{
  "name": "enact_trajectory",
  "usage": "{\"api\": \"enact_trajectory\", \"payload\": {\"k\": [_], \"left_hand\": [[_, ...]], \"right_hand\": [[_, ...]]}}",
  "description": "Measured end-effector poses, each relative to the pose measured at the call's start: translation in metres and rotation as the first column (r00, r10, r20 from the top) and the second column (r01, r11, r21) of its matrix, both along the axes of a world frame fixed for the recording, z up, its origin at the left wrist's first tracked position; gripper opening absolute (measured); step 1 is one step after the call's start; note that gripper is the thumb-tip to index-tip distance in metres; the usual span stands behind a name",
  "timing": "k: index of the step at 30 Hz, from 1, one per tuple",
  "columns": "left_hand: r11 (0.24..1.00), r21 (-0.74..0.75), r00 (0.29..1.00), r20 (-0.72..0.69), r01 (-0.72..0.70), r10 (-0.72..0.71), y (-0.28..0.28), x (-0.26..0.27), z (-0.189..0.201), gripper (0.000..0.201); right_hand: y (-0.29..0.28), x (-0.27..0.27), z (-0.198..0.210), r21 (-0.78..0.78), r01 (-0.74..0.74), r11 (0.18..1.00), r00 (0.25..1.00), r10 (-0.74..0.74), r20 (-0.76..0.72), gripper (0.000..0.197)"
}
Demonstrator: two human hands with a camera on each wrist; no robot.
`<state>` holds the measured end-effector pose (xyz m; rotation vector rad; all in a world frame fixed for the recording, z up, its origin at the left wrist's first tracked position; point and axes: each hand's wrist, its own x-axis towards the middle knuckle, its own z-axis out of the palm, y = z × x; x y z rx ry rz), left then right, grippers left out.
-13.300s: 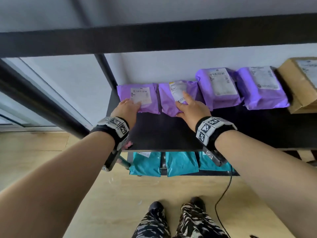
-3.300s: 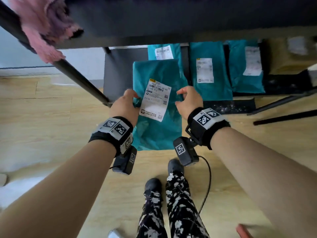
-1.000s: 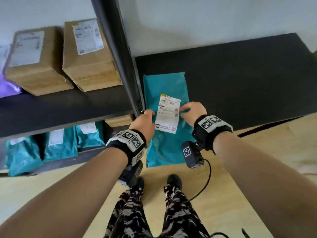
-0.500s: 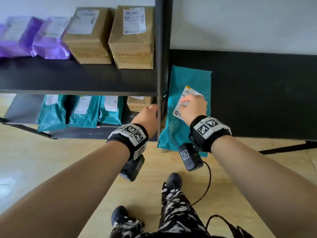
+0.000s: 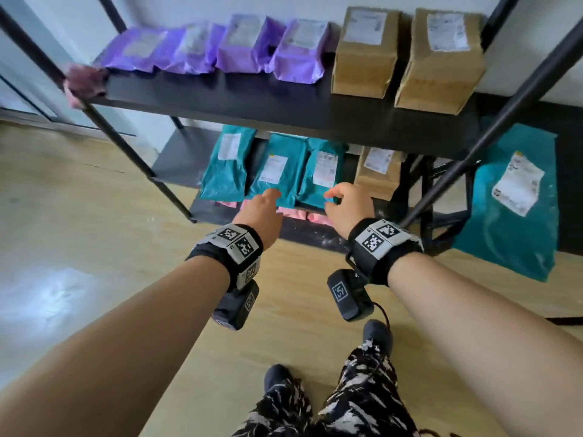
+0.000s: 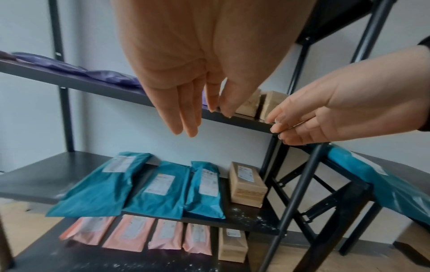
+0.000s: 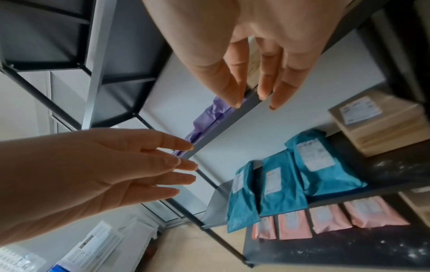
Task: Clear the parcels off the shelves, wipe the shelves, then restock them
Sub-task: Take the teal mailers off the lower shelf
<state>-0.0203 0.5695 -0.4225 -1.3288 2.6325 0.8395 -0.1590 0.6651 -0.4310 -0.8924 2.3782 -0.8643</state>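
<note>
- Our left hand (image 5: 263, 212) reaches forward at the centre of the head view, fingers straight and close together, holding nothing; the left wrist view shows them loose and apart from every parcel.
- Our right hand (image 5: 348, 205) hangs just to its right, fingers spread and lightly bent, also holding nothing.
- Across the upper part of the head view runs a black shelf (image 5: 284, 105). On it sit four purple parcels (image 5: 239, 45) in a row at upper centre and two brown boxes (image 5: 407, 55) at upper right.
- A pink cloth (image 5: 83, 85) is bunched on that shelf's left front corner, at the upper left of the frame.
- On the shelf below, in the middle of the frame just beyond our fingertips, lie three teal parcels (image 5: 274, 168) side by side, labels up, with a small brown box (image 5: 377, 171) just to their right.
- The left wrist view shows a lower shelf still, at the bottom of that frame, with four pink parcels (image 6: 137, 233) in a row and another brown box (image 6: 232, 244) beside them; white specks dust the black surfaces there.
- At the right edge of the head view one more teal parcel (image 5: 511, 200) lies on a separate black table (image 5: 568, 134), partly overhanging its near edge, well apart from both hands.
- At the bottom of the head view we see our patterned trousers (image 5: 347, 402), dark shoes and the wooden floor (image 5: 79, 222).
</note>
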Motion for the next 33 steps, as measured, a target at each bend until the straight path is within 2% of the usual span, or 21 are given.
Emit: {"api": "enact_trajectory", "payload": {"k": [4, 8, 12, 17, 25, 33], "left_hand": [[0.997, -0.021, 0.997, -0.019, -0.074, 0.073, -0.042, 0.051, -0.003, 0.043], [0.991, -0.003, 0.991, -0.025, -0.131, 0.130, -0.093, 0.078, -0.014, 0.041], [0.984, -0.003, 0.984, -0.021, -0.177, 0.177, -0.149, 0.086, -0.025, 0.042], [0.975, 0.030, 0.974, -0.030, -0.222, 0.223, -0.236, 0.079, -0.059, 0.040], [0.980, 0.054, 0.980, 0.059, -0.193, 0.190, -0.339, 0.060, -0.150, 0.040], [0.990, 0.044, 0.991, 0.023, -0.133, 0.133, -0.429, 0.025, -0.268, 0.040]], "right_hand": [[-0.046, 0.047, 0.001, 0.014, -0.049, 0.999, 0.999, 0.049, 0.017, 0.020], [-0.094, 0.068, -0.007, 0.018, -0.097, 0.995, 0.995, 0.097, 0.034, 0.021], [-0.146, 0.068, -0.027, 0.010, -0.090, 0.996, 0.994, 0.089, 0.066, 0.023], [-0.227, 0.058, -0.066, 0.001, -0.066, 0.998, 0.989, 0.065, 0.133, 0.025], [-0.325, 0.048, -0.154, 0.092, 0.016, 0.996, 0.988, -0.030, 0.151, 0.027], [-0.406, 0.023, -0.258, 0.082, 0.066, 0.994, 0.988, -0.077, 0.136, 0.038]]}}
